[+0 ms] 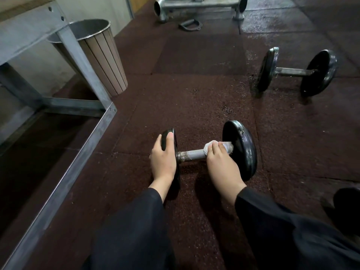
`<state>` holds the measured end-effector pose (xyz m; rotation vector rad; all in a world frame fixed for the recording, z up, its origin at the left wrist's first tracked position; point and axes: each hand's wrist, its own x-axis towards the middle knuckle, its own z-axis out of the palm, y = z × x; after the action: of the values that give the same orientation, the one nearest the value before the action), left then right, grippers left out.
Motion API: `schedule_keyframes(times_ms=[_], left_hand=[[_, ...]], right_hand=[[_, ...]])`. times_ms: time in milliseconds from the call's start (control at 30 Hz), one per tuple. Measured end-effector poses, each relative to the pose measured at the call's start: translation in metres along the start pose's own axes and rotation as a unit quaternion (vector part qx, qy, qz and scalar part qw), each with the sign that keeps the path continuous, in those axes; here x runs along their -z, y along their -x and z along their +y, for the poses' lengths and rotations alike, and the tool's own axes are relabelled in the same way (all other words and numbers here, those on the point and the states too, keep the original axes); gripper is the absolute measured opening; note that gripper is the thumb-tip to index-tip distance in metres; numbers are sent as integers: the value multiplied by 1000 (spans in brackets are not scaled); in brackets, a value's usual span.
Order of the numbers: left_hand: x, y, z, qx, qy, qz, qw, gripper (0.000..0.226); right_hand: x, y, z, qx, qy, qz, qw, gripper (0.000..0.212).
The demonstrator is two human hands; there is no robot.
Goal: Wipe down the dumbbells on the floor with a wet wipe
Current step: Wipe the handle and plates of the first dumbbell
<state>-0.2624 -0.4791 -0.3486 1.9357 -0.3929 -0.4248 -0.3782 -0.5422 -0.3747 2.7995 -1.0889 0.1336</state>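
Note:
A black dumbbell (241, 149) with a grey knurled bar lies on the dark rubber floor right in front of me. My left hand (162, 160) wraps over its left plate and holds it. My right hand (222, 162) presses a white wet wipe (227, 146) around the right end of the bar, next to the right plate. A second black dumbbell (296, 72) lies farther away at the right, untouched.
A grey metal frame (78, 141) runs along the left. A wood-slat bin with a metal rim (101, 55) stands behind it. A grey steel machine base (198, 6) and a black cable handle (190, 25) lie at the far end. A dark shoe (344, 205) shows at right.

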Motion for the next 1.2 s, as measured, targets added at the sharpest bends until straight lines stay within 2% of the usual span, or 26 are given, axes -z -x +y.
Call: schedule_keyframes(times_ms=[67, 100, 167, 200, 267, 300, 400, 500, 567, 633, 767, 833, 867, 1033, 1100, 1200], left_hand=[[0, 1, 1, 1, 0, -2, 1000, 52], [1, 1, 1, -1, 2, -2, 1000, 53], [1, 3, 1, -2, 2, 0, 1000, 53], [1, 2, 0, -1, 1, 2, 1000, 53], [1, 1, -1, -1, -1, -1, 1000, 53], [0, 1, -1, -2, -2, -3, 1000, 53], [0, 2, 0, -2, 5, -2, 1000, 53], [1, 6, 0, -8, 6, 4, 1000, 53], [2, 5, 0, -10, 5, 4, 1000, 53], [2, 5, 1, -12, 8, 3, 1000, 53], [1, 5, -1, -7, 7, -2, 1000, 52], [0, 2, -2, -5, 10, -6, 1000, 52], [1, 1, -3, -5, 13, -8, 1000, 52], [1, 0, -4, -5, 18, -10, 1000, 52], [0, -2, -4, -3, 15, -9, 1000, 52], [-1, -6, -2, 5, 12, -10, 1000, 52]], right_hand=[[4, 0, 0, 1, 35, -24, 999, 65], [12, -2, -1, -19, 80, -57, 995, 57], [26, -3, -3, -87, 106, -59, 989, 49], [31, -2, -4, -99, 116, -101, 983, 48], [23, -6, -4, -77, 88, -67, 991, 43], [28, -4, -6, -83, 69, -76, 991, 42], [40, -3, -5, -101, 129, -167, 972, 46], [45, -3, -2, -69, 138, -135, 979, 48], [44, -10, 1, -40, 47, -118, 991, 38], [46, -22, 7, -44, 15, -123, 991, 33], [36, -19, 8, -57, 7, -136, 989, 32], [34, -12, 4, -64, 57, -78, 993, 30], [37, -9, 2, -77, 65, -86, 991, 30], [16, 11, 1, -113, 78, -38, 990, 42], [12, 11, 2, -119, 69, -49, 989, 46], [7, 9, 5, -63, 113, -25, 991, 60]])
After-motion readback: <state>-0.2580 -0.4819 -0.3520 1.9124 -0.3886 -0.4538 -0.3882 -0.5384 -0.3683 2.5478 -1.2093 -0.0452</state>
